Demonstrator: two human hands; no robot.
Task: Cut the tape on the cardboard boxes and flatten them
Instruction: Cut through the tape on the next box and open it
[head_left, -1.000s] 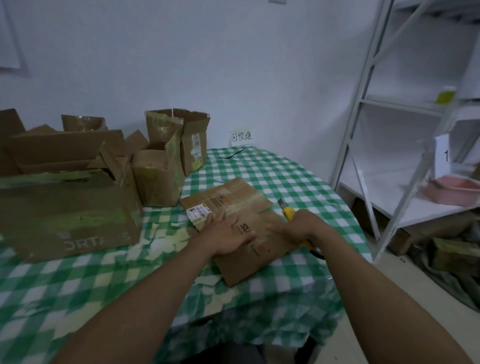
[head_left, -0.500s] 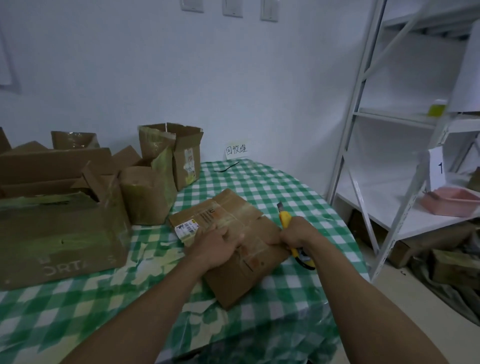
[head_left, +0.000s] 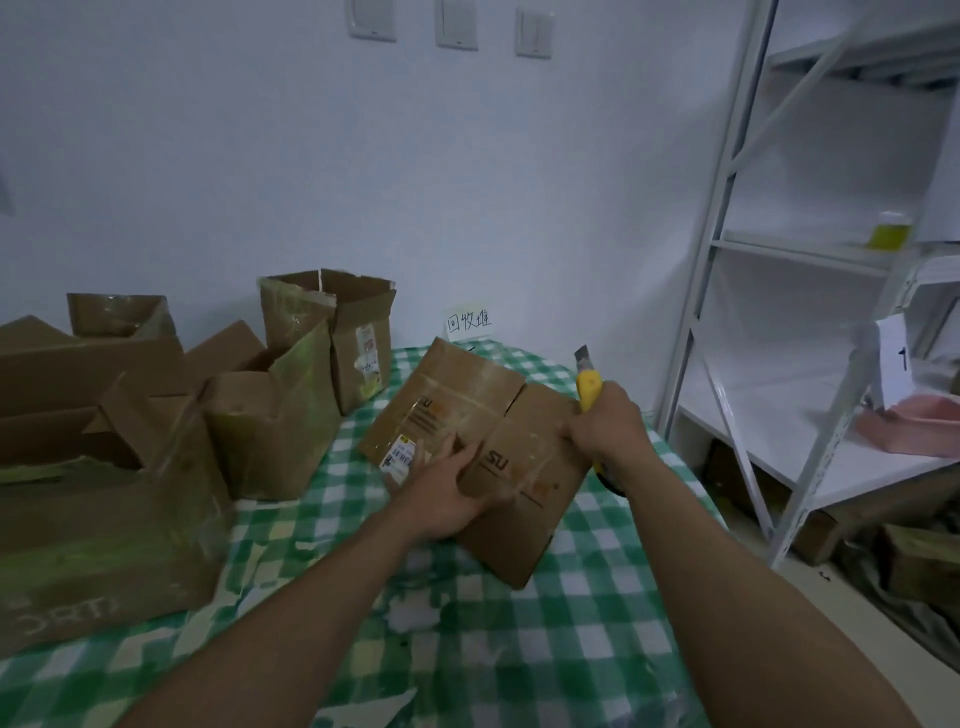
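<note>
The flattened box (head_left: 498, 415) was tilted up off the checked surface (head_left: 597, 597), its near corner low and its far edge raised toward the wall. The left hand (head_left: 447, 493) gripped its near left edge, fingers spread over the printed face. The right hand (head_left: 605, 428) was closed around the yellow utility knife (head_left: 589, 387), blade pointing up and exposed, while its fingertips seemed to steady the box's right edge (how firmly, I could not tell). Judging by how flat the cardboard lay, the cutting and flattening of this one looked finished, and the step in hand was moving it aside. The paper sign (head_left: 467, 319) at the back may mark the spot. Next would come putting it down with the blade kept clear of the left hand, then taking one of the standing boxes (head_left: 275, 436) at the left.
</note>
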